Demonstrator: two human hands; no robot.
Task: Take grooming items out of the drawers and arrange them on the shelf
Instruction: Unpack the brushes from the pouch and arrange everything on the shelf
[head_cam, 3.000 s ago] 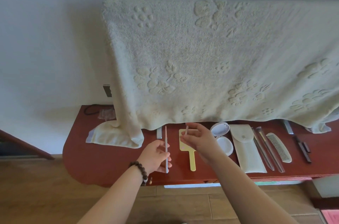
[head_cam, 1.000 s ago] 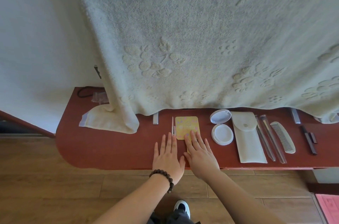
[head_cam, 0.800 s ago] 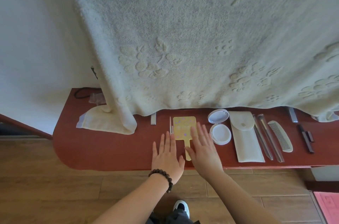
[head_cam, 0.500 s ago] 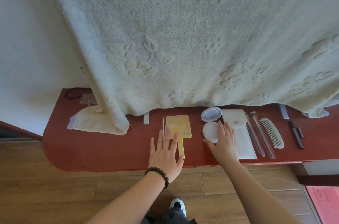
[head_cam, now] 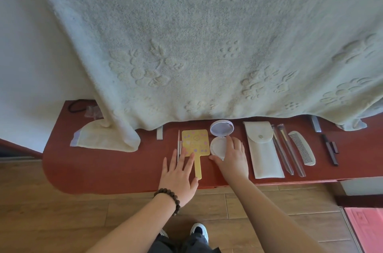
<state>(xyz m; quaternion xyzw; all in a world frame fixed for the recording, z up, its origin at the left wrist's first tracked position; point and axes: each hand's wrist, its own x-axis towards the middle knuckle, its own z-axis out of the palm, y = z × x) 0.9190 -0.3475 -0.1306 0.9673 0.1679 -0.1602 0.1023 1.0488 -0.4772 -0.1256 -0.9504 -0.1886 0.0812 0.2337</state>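
Grooming items lie in a row on the red-brown shelf. My left hand lies flat and open, fingertips on thin sticks and the lower left corner of the yellow hand mirror. My right hand rests with spread fingers on the lower half of the open round white compact; its lid stands behind. To the right lie a white pouch, two brushes, a white comb and dark sticks.
A large cream towel hangs over the back of the shelf, its corner heaped at the left. A black hair tie lies at the far left back. Wooden floor and my shoes are below. A pink mat lies at bottom right.
Both hands put down the small sticks they held and went flat on the shelf. My right hand then slid right from the yellow mirror onto the white compact.
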